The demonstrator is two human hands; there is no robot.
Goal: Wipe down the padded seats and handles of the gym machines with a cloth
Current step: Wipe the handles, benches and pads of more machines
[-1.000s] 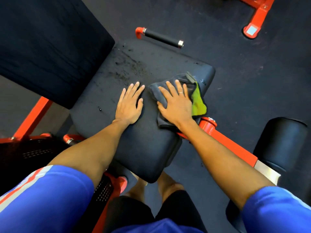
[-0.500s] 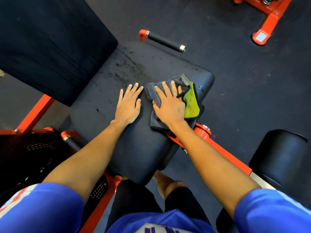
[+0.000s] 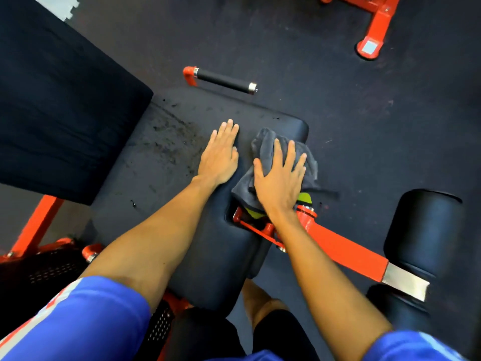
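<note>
The right hand [image 3: 279,178], fingers spread, presses a bunched grey cloth with a lime-green patch [image 3: 265,149] onto the right edge of the black padded seat [image 3: 145,178]. The left hand [image 3: 220,158] lies flat beside it, fingers together.

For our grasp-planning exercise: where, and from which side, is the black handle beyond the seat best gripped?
Grip the handle on its black sleeve, midway between the orange bracket and the silver end cap. The bar lies about level and crosswise to the person, so coming down from above and wrapping round it probably suits best.
</note>
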